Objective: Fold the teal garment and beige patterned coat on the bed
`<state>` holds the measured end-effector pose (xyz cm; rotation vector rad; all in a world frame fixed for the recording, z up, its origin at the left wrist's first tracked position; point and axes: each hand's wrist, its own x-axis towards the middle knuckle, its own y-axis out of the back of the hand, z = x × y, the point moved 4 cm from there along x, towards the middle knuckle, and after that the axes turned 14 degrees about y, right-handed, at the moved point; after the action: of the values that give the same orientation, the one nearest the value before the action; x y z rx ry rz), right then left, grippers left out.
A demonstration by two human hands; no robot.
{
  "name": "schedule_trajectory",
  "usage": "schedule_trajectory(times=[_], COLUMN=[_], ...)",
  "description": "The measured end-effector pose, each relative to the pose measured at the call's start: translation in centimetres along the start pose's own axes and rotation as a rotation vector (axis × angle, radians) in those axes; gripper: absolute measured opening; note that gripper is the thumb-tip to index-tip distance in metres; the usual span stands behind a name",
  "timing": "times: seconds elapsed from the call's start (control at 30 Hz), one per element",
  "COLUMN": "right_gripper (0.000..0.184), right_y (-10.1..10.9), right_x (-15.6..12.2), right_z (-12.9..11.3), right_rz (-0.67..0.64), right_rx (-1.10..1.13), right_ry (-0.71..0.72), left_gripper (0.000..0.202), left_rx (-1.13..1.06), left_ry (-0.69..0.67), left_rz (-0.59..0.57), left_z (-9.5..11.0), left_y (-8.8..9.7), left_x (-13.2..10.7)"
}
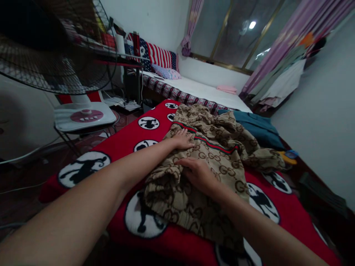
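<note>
A tan jacket with a brown letter pattern and a green-and-red stripe lies spread and wrinkled on a red blanket with white circles and black figures. My left hand rests flat on the jacket beside the stripe, fingers extended. Closer to me, my right hand is closed on a bunched fold of the jacket, its fingers over the cloth; part of the thumb side is hidden. One sleeve stretches to the right, and the gathered hem lies toward me.
An electric fan stands at the left. Folded teal cloth lies beyond the jacket's right side. A white-topped bed with pillows is under the window. Clothes hang at the right wall.
</note>
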<state>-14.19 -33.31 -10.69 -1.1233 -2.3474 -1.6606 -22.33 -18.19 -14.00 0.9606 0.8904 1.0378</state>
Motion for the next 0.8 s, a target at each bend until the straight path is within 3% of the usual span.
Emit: schedule_trajectory(times=[0.13, 0.23, 0.3, 0.37, 0.4, 0.47, 0.5, 0.6, 0.67, 0.73, 0.8], right_gripper=[0.016, 0.02, 0.022, 0.023, 0.022, 0.022, 0.022, 0.026, 0.037, 0.052, 0.066], right_y=[3.6, 5.3, 5.5, 5.0, 4.8, 4.5, 4.6, 5.9, 6.8, 6.1, 3.6], right_x=[1.9, 3.2, 3.6, 3.6, 3.5, 3.4, 3.2, 2.0, 0.2, -2.0, -4.2], right_z=[0.3, 0.6, 1.1, 2.0, 2.5, 3.2, 3.3, 2.7, 1.5, 0.3, -0.3], right_rz=[0.404, 0.606, 0.679, 0.73, 0.746, 0.745, 0.732, 0.703, 0.666, 0.498, 0.168], right_rx=[0.275, 0.458, 0.47, 0.433, 0.404, 0.356, 0.335, 0.209, -0.007, -0.247, -0.357], right_ry=[-0.147, -0.158, -0.187, -0.223, -0.24, -0.27, -0.284, -0.278, -0.245, -0.218, -0.204], left_gripper=[0.074, 0.071, 0.073, 0.068, 0.076, 0.089, 0.086, 0.055, 0.043, 0.037, 0.035], left_rx=[-0.227, -0.589, -0.733, -0.663, -0.58, -0.449, -0.429, -0.59, -0.801, -0.988, -1.103], left_ry=[-0.094, -0.186, -0.259, -0.328, -0.344, -0.316, -0.289, -0.188, -0.114, -0.059, -0.023], left_rz=[-0.293, -0.383, -0.365, -0.247, -0.16, 0.043, 0.132, 0.317, 0.413, 0.5, 0.536], left_z=[-0.4, -0.2, 0.2, 0.8, 1.0, 0.9, 0.7, -1.0, -2.6, -4.0, -4.7], left_y=[3.3, 6.6, 8.1, 8.6, 8.5, 7.8, 7.4, 6.8, 6.9, 7.2, 7.3], left_x=[-0.4, -3.3, -6.5, -9.8, -11.2, -13.3, -13.9, -14.7, -14.9, -15.3, -15.8])
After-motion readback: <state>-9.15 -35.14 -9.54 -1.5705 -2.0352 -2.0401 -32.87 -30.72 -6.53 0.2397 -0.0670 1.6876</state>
